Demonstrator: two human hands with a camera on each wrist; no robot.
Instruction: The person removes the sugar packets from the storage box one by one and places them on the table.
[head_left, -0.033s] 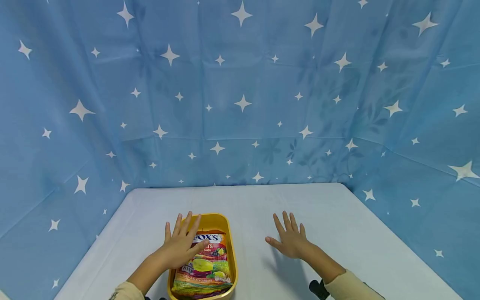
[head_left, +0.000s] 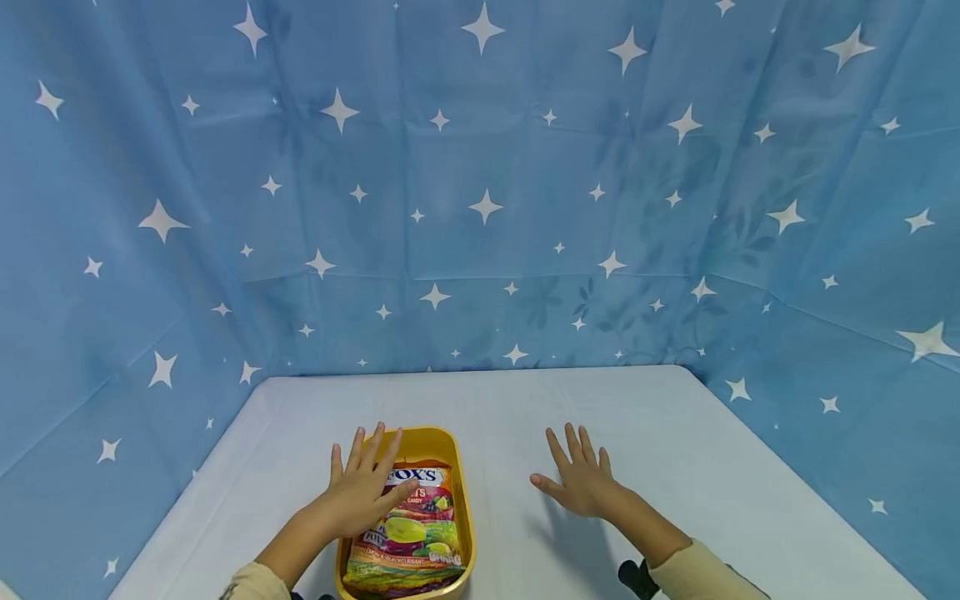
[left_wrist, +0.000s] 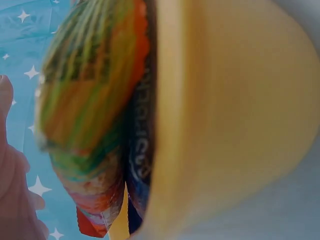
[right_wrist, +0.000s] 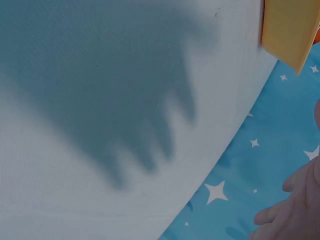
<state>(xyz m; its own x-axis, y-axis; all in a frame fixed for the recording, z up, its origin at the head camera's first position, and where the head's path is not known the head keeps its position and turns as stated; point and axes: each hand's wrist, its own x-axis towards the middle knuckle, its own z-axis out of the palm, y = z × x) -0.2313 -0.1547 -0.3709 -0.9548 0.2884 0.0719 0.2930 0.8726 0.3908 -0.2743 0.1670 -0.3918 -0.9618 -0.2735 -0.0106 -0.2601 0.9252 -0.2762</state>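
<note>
I see the left hand spread wide over a glossy, crinkled candy bag inside a smooth, round-cornered yellow bin; the right hand, fingers likewise fanned, hovers above the white tabletop. Only my left-wrist view shows dark, lettered wrapping between bag and bin wall.

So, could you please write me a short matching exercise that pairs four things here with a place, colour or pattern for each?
Things:
1. tub
2. candy bag
3. curtain
4. right hand

Descriptions:
A. raised over the white table
B. blue with white stars
C. lying inside a container
D. plain yellow

Pairs: 1-D, 2-C, 3-B, 4-A
</note>
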